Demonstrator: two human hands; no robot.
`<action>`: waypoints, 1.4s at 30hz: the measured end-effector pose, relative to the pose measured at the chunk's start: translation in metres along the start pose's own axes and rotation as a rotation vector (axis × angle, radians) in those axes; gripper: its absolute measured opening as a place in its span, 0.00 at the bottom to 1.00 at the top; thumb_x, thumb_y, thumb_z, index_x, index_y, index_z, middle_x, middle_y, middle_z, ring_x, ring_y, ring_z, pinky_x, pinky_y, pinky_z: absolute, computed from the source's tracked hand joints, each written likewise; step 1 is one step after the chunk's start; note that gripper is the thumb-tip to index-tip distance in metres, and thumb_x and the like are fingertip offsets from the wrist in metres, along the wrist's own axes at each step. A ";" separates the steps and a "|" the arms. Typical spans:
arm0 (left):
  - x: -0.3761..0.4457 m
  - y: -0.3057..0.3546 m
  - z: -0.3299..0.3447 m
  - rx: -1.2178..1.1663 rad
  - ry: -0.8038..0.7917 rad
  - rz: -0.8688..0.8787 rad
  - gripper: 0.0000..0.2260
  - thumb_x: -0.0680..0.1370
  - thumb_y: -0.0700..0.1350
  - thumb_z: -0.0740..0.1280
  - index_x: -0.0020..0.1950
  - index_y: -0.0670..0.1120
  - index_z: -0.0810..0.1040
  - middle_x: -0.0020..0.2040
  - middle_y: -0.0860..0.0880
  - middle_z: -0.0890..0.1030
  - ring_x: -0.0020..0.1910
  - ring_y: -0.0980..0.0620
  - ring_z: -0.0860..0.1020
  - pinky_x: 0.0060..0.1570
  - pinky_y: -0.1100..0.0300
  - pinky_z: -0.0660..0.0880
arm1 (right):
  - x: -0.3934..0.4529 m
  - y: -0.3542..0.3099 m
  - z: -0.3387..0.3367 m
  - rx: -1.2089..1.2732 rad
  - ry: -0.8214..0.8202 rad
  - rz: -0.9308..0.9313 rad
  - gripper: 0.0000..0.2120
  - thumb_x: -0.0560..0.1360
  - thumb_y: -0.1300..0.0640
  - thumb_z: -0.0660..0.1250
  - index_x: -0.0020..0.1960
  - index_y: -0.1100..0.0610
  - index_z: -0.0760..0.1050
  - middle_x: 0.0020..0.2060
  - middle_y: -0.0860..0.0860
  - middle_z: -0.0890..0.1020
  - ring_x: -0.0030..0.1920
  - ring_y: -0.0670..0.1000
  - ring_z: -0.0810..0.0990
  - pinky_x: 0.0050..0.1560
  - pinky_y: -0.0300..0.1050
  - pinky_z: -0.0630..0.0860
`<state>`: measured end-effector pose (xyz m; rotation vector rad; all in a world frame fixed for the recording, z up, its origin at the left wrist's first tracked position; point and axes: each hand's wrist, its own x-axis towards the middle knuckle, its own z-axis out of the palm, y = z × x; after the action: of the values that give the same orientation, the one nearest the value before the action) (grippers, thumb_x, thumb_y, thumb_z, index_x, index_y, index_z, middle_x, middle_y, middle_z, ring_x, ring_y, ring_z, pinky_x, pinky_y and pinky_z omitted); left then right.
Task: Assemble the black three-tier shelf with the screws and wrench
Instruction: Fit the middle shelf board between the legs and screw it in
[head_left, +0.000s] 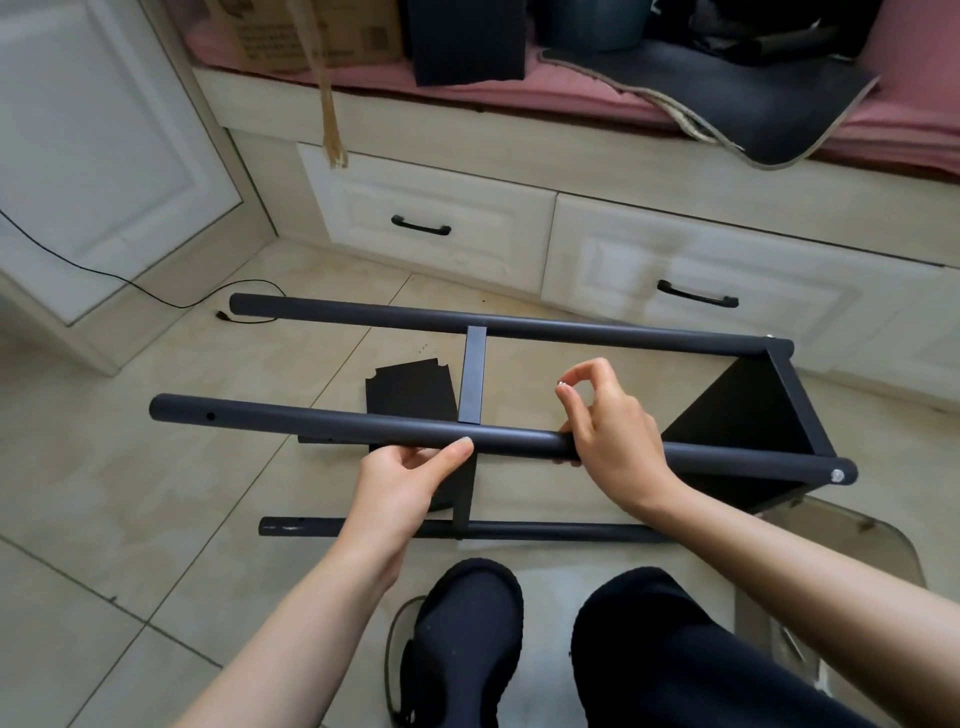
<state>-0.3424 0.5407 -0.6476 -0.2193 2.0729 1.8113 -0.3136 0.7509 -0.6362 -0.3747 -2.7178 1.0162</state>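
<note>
Here the right hand (608, 421) pinches what looks like a screw (562, 384) just above the near tube (332, 423), whose long axis runs left-right; left hand (410, 475) grips the tube from below.

— What sort of place is this?

— A home, a bedroom by the look of it. A raised platform carries a pink mattress (571, 93), and cream drawers (441, 228) with black handles (421, 226) are built in under its front edge.

— Anything else?

— A cardboard box (306, 31) on the mattress, a panelled white cabinet door (98, 130), beige floor tiles (130, 493), and a black cable (156, 296) trailing across them.
</note>
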 end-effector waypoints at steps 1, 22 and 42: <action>-0.002 0.001 -0.002 0.018 -0.002 -0.003 0.09 0.74 0.50 0.76 0.47 0.46 0.85 0.42 0.53 0.86 0.48 0.55 0.83 0.57 0.57 0.78 | -0.002 -0.001 0.001 0.001 -0.006 0.000 0.05 0.83 0.48 0.56 0.56 0.48 0.65 0.30 0.50 0.82 0.34 0.53 0.82 0.45 0.57 0.78; 0.027 0.050 -0.041 1.307 -0.484 0.537 0.32 0.79 0.63 0.62 0.79 0.68 0.48 0.80 0.61 0.58 0.80 0.61 0.44 0.78 0.54 0.54 | -0.023 0.000 0.005 -0.056 -0.047 -0.076 0.08 0.83 0.48 0.58 0.55 0.51 0.69 0.28 0.51 0.80 0.32 0.55 0.79 0.43 0.54 0.77; 0.027 0.034 -0.043 1.141 -0.448 0.765 0.30 0.78 0.64 0.57 0.79 0.59 0.56 0.78 0.69 0.53 0.78 0.68 0.43 0.72 0.58 0.63 | 0.050 -0.006 0.017 0.732 -0.796 0.411 0.05 0.77 0.65 0.69 0.51 0.58 0.81 0.43 0.52 0.86 0.44 0.46 0.85 0.44 0.36 0.80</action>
<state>-0.3866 0.5074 -0.6220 1.2655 2.5834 0.5308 -0.3664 0.7510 -0.6393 -0.4592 -2.5878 2.6180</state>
